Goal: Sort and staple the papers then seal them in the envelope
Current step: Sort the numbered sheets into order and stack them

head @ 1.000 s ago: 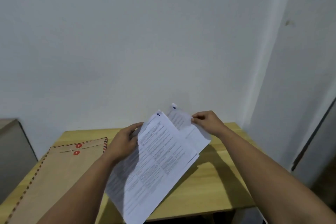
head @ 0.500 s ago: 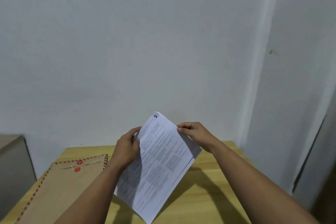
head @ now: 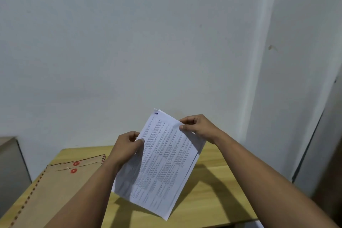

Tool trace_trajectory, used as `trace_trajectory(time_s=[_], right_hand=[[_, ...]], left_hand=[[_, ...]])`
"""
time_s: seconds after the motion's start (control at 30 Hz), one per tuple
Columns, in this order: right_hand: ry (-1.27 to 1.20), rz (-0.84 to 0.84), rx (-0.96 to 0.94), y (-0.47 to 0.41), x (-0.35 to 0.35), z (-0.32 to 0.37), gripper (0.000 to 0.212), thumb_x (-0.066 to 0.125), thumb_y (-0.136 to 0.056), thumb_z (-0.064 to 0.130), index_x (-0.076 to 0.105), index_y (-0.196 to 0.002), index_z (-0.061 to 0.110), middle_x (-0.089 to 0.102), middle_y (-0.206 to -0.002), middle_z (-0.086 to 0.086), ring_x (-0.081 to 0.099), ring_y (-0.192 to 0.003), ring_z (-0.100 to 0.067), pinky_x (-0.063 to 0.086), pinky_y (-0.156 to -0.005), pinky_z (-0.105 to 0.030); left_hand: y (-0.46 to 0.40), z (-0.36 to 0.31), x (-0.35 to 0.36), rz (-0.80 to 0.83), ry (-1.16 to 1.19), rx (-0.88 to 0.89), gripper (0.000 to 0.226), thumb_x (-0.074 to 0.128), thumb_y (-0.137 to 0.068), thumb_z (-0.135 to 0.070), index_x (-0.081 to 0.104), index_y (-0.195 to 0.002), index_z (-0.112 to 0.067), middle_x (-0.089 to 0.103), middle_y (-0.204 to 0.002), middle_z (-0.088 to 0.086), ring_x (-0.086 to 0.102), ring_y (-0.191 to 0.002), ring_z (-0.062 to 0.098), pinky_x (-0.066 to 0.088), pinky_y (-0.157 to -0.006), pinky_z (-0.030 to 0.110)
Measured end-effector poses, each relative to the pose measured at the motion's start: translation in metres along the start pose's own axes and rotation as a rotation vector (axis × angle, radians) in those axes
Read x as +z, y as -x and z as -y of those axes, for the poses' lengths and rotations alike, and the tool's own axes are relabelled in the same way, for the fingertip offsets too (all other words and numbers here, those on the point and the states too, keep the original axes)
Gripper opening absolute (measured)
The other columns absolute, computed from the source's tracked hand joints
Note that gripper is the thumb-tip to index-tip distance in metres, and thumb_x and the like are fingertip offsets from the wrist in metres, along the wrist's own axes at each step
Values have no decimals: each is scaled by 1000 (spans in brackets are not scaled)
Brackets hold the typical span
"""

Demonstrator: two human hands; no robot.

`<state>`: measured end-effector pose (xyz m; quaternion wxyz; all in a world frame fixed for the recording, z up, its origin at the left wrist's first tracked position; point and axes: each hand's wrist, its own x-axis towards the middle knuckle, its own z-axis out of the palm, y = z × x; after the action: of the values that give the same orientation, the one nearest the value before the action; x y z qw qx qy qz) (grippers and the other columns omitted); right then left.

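A stack of white printed papers [head: 162, 163] is held tilted above the wooden table [head: 212, 196], its top sheet marked with a blue number at the upper corner. My left hand [head: 125, 148] grips the stack's left edge, thumb on the front. My right hand [head: 199, 127] pinches the upper right edge. A brown envelope [head: 57, 189] with a red-striped border and two red string buttons lies flat on the table at the left, partly hidden by my left forearm. No stapler shows.
A white wall rises right behind the table. A grey cabinet [head: 9, 168] stands at the far left and a dark door frame [head: 312, 144] at the right. The table's front edge runs along the bottom right.
The sheet that stuck out at the upper right has slid back into the stack, and the pages now lie nearly squared. Both hands have lifted the stack higher off the table.
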<state>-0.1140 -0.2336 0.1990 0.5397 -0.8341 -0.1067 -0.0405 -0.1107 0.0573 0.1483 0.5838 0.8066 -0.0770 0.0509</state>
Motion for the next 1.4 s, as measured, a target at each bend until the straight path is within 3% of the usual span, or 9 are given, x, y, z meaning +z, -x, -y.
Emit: trace_trajectory(time_s=[0.17,0.27,0.4,0.53,0.63,0.83,1.03,1.17,1.4], right_hand=[[117,-190,-4,-8,-11,-22,37,80,-85,12,74,-121,20,78,-88,-11,72,-82,-17,56,-87,-32],[28,-385,7,-1,-10,-41,53,77,-89,14,61,-137,28,74,-96,-12,70,-102,-18,55,-97,-35],[-233,-470,53,13,1,-64,77,72,-89,3,38,-148,41,72,-106,-2,72,-89,-23,61,-87,-41],[-256,-473,39,20,15,-80,50,70,-87,-6,57,-123,27,73,-111,-5,74,-97,-26,62,-78,-43],[-159,-424,43,20,20,-93,28,73,-86,-5,73,-104,18,74,-112,2,68,-111,-12,54,-99,-41],[-112,-332,28,17,14,-94,20,67,-88,-16,80,-97,-3,78,-93,-3,73,-83,4,56,-76,-13],[-27,-369,-42,11,5,-98,39,65,-89,-13,83,-92,20,74,-108,-5,70,-98,-2,53,-87,-10],[-38,-290,50,17,20,-123,49,59,-90,-19,82,-83,23,80,-92,9,72,-94,1,57,-98,-22],[-52,-302,43,14,19,-124,51,58,-89,-19,80,-79,25,80,-83,13,74,-91,2,56,-89,-15]], left_hand=[[-4,-1,21,-78,-31,23,13,57,-98,-12,69,-97,-16,71,-93,3,65,-80,17,47,-64,30],[-7,5,34,-194,47,30,18,55,-98,-12,62,-113,-20,72,-99,2,68,-83,17,48,-64,31],[-9,13,52,-300,198,-8,23,49,-100,-8,43,-116,-24,70,-93,4,65,-74,24,46,-60,33],[-17,22,66,-393,153,-40,18,50,-97,-4,51,-103,-21,65,-99,4,60,-83,25,45,-69,35],[-17,27,76,-418,175,-40,25,50,-95,2,63,-86,-17,67,-88,0,62,-87,23,46,-72,32],[-17,16,87,-374,257,-8,38,50,-96,2,77,-80,-19,77,-79,-4,71,-85,5,50,-79,25],[-23,17,85,-235,124,65,36,52,-96,0,80,-86,-21,75,-97,-6,65,-86,11,52,-70,29],[-19,34,97,-169,6,2,38,50,-94,4,78,-81,-19,74,-93,-4,68,-85,17,59,-72,40],[-21,26,103,-173,-60,53,38,49,-89,6,76,-82,-21,75,-81,-12,66,-75,-4,49,-68,26]])
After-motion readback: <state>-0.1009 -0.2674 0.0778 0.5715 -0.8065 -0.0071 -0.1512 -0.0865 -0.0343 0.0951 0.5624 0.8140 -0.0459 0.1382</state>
